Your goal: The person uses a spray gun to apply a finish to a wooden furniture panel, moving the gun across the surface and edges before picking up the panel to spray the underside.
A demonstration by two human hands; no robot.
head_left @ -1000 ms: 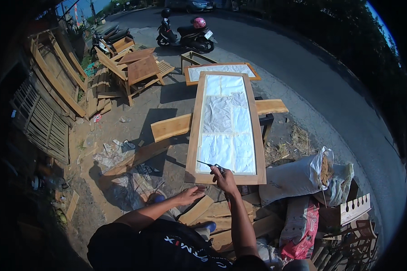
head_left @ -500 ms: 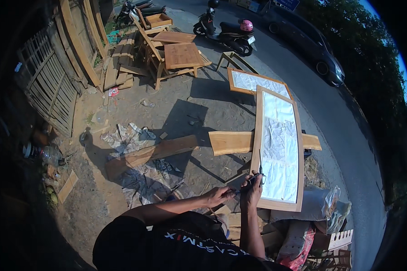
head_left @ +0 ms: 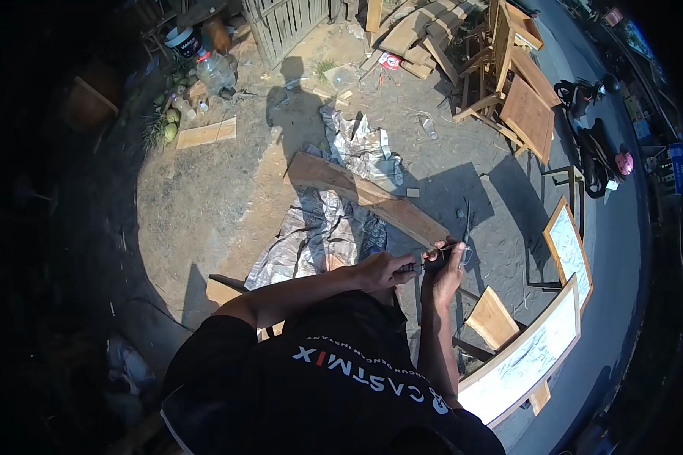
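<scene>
The fingers (head_left: 393, 265) of the left hand (head_left: 383, 271) are curled shut around the near end of a thin dark tool (head_left: 431, 259), and the right hand (head_left: 444, 274) meets it from the other side, its fingers (head_left: 442, 247) closed on the same tool. Both hands touch one another at the tool, held in the air in front of the chest; what kind of tool it is cannot be made out, since it is small and mostly covered by the fingers.

Just beyond the fingers a long wooden plank (head_left: 364, 196) lies slantwise on the dirt ground (head_left: 205, 205), resting on a crumpled grey plastic sheet (head_left: 319, 227) that spreads away from the hands; the person's shadow covers part of both. Below the right hand, a small wooden board (head_left: 492, 318) sits near a long wooden frame with a pale panel (head_left: 527, 364), whose lower end is cut off by the person's black shirt (head_left: 334, 379). A second, smaller frame with a pale panel (head_left: 568, 250) lies farther right of the fingers.

Far beyond the hands are two wooden chairs (head_left: 520, 83), partly overlapping, and a parked dark motorbike (head_left: 592, 144) with a pink helmet (head_left: 624, 162) on the road edge. Far to the upper left stand a white bucket (head_left: 182, 42) with a dark label band and one clear plastic jug (head_left: 216, 72); a flat pale board (head_left: 205, 133) lies near them. The left third of the view is too dark to read.
</scene>
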